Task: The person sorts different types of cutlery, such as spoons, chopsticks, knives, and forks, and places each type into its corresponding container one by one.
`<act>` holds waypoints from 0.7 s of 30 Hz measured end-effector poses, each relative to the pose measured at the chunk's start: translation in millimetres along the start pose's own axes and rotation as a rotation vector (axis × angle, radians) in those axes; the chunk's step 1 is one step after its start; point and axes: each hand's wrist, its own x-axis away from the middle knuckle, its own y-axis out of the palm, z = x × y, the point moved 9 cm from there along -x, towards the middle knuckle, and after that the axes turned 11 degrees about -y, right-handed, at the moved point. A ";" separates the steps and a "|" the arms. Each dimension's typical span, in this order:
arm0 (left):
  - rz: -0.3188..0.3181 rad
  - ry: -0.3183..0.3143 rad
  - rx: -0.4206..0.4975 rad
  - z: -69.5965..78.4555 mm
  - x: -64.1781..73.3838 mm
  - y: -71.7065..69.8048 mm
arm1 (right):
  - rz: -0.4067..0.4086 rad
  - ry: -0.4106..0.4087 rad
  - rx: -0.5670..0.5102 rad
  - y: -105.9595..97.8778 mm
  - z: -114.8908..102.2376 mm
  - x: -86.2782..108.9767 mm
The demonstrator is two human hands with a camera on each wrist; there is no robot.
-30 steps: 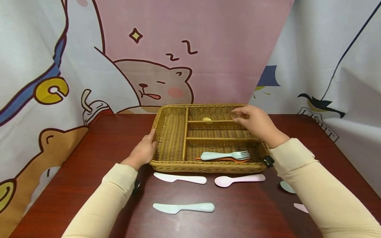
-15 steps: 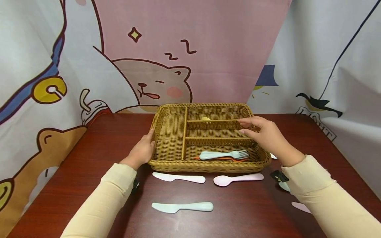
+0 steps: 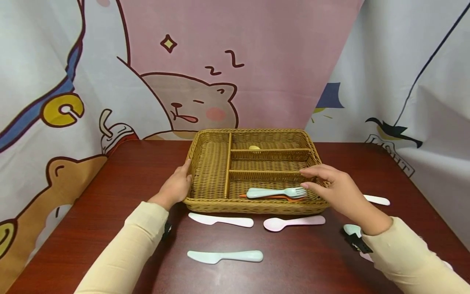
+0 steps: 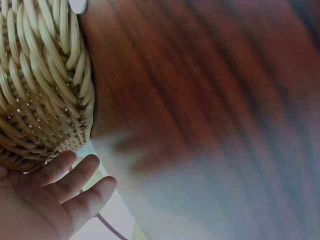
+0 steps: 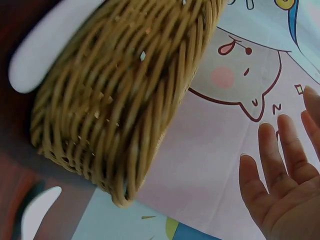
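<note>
A wicker basket (image 3: 207, 171) with divided compartments stands on the table. My left hand (image 3: 174, 185) touches its left side, fingers extended along the wall; the left wrist view shows these fingers (image 4: 75, 180) beside the weave. My right hand (image 3: 332, 190) hovers over the basket's front right corner, holding nothing, with thumb and fingers apart. Under its fingertips, in the front compartment, lies a mint fork (image 3: 275, 192) on top of an orange utensil (image 3: 291, 198). The tip of a yellow utensil (image 3: 254, 147) shows in the back compartment, the remainder hidden by a divider.
In front of the basket lie a white knife (image 3: 222, 220), a pink spoon (image 3: 293, 221) and a mint knife (image 3: 227, 256). To the right are a white handle (image 3: 378, 200) and a mint piece (image 3: 351, 229), partly covered by the right wrist. A printed curtain (image 3: 279, 61) hangs behind the table.
My right hand has come from the basket's back right compartment forward and rightward to the front right corner. The left hand stays at the basket's side.
</note>
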 end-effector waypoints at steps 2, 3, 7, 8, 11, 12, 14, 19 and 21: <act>-0.002 -0.001 0.002 0.1 0.1 -0.1 | -0.001 -0.003 0.005 2.5 -2.6 5.2; -0.003 -0.001 0.002 0.1 0.1 -0.1 | 0.003 -0.005 0.009 3.4 -4.5 7.5; -0.005 -0.002 0.000 -0.3 -0.2 0.0 | 0.010 -0.042 -0.005 7.8 -11.6 17.2; -0.006 -0.003 0.000 -0.4 -0.2 0.0 | 0.016 -0.057 -0.009 8.4 -13.5 19.6; -0.008 -0.004 0.003 -0.2 -0.1 0.0 | 0.038 -0.103 -0.016 10.3 -17.9 25.9; -0.007 -0.004 0.004 -0.3 0.1 -0.3 | 0.044 -0.111 -0.020 10.8 -18.8 27.8; -0.006 -0.003 0.005 -0.1 0.3 -0.5 | 0.047 -0.119 -0.016 12.0 -20.2 31.3; -0.004 0.002 -0.003 0.8 0.6 -0.6 | 0.031 -0.097 0.002 14.7 -20.3 40.7; -0.004 0.001 -0.004 1.1 0.8 -0.9 | 0.020 -0.089 0.012 16.0 -19.2 44.6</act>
